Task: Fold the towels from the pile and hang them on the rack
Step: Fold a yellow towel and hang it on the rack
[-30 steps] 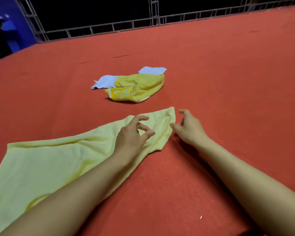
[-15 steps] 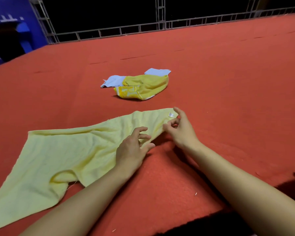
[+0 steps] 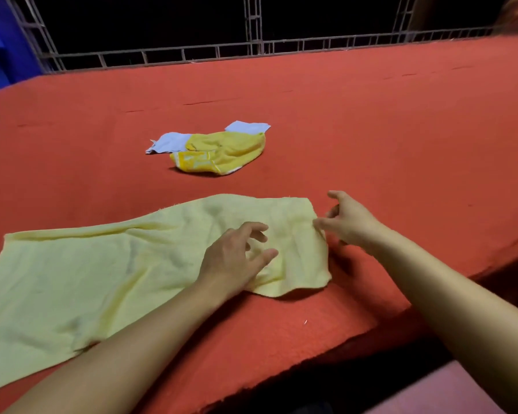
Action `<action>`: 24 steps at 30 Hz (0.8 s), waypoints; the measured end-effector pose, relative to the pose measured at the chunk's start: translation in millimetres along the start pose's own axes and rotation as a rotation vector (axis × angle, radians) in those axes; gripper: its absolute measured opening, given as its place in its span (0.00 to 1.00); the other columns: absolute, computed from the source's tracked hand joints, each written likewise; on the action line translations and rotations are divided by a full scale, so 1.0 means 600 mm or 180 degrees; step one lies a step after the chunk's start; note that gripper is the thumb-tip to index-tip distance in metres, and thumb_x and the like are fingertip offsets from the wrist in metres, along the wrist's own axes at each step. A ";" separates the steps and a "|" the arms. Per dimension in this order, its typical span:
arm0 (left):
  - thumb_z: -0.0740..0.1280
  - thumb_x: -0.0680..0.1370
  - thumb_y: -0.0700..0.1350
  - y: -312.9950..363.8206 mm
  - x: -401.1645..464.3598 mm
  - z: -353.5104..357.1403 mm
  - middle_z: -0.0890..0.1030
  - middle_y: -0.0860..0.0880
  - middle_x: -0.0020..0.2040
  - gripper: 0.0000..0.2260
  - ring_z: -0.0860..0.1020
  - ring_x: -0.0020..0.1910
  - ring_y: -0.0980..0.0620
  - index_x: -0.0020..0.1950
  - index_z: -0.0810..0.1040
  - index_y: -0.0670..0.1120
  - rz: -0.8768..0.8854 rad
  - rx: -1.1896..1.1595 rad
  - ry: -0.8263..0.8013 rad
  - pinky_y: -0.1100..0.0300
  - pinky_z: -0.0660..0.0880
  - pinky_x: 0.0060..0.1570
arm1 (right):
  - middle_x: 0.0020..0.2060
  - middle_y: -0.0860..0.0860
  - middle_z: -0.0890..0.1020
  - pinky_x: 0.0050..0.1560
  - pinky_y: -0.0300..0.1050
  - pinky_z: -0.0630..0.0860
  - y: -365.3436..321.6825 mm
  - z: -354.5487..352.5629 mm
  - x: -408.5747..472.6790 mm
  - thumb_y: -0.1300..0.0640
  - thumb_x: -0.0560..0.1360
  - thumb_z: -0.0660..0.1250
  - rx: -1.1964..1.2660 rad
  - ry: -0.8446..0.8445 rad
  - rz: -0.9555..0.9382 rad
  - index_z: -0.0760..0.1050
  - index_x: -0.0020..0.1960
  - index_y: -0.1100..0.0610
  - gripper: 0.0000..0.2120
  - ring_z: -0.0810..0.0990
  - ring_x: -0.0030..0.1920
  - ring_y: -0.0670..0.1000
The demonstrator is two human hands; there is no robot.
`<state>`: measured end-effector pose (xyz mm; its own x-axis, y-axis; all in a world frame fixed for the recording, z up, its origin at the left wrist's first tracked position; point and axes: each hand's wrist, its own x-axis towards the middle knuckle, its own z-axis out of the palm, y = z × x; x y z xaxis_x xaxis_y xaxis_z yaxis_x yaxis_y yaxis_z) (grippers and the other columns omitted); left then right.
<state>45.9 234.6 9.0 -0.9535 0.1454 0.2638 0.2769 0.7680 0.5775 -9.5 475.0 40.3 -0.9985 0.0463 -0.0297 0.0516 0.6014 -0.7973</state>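
A broad table (image 3: pixel 371 121) covered in red felt fills the view. Along its far edge runs a grey metal truss railing (image 3: pixel 251 50) against darkness (a blue panel (image 3: pixel 9 52) stands at the far left corner).

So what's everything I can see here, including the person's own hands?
pale yellow towel: 1, pale yellow, spread flat, near left of the table
bright yellow towel: 1, bright yellow, crumpled, mid-table
light blue cloth: 1, light blue, under the bright yellow towel
table: 1, red felt-like cover
metal truss: grey, behind the table
left hand: 1, fingers curled, on the pale yellow towel
right hand: 1, fingertips at its right edge
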 end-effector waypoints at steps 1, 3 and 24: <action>0.70 0.74 0.58 0.004 -0.005 0.012 0.78 0.68 0.49 0.18 0.72 0.44 0.62 0.62 0.73 0.61 0.0094 0.0059 -0.0012 0.59 0.74 0.48 | 0.41 0.49 0.79 0.42 0.46 0.76 0.017 0.007 -0.001 0.57 0.73 0.73 -0.0385 0.0000 -0.0035 0.62 0.75 0.57 0.34 0.78 0.41 0.50; 0.71 0.74 0.55 0.015 -0.013 0.036 0.79 0.67 0.46 0.16 0.72 0.42 0.61 0.61 0.75 0.60 0.0260 0.0029 -0.0079 0.57 0.75 0.48 | 0.42 0.49 0.80 0.50 0.45 0.74 0.041 0.016 0.002 0.58 0.74 0.71 -0.0476 0.0182 -0.0061 0.64 0.73 0.57 0.30 0.79 0.44 0.50; 0.72 0.74 0.54 0.074 -0.001 0.117 0.85 0.60 0.43 0.18 0.81 0.45 0.63 0.62 0.75 0.56 -0.0292 -0.1160 -0.0416 0.64 0.74 0.54 | 0.59 0.48 0.81 0.60 0.48 0.73 0.025 0.109 0.240 0.54 0.78 0.66 -0.1311 -0.0244 -0.1057 0.63 0.74 0.52 0.26 0.77 0.62 0.53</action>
<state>50.7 312.6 -19.7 -0.9768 0.1828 0.1116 0.1916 0.5131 0.8367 -153.9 438.5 -15.1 -0.9601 -0.2489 0.1277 -0.2795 0.8378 -0.4691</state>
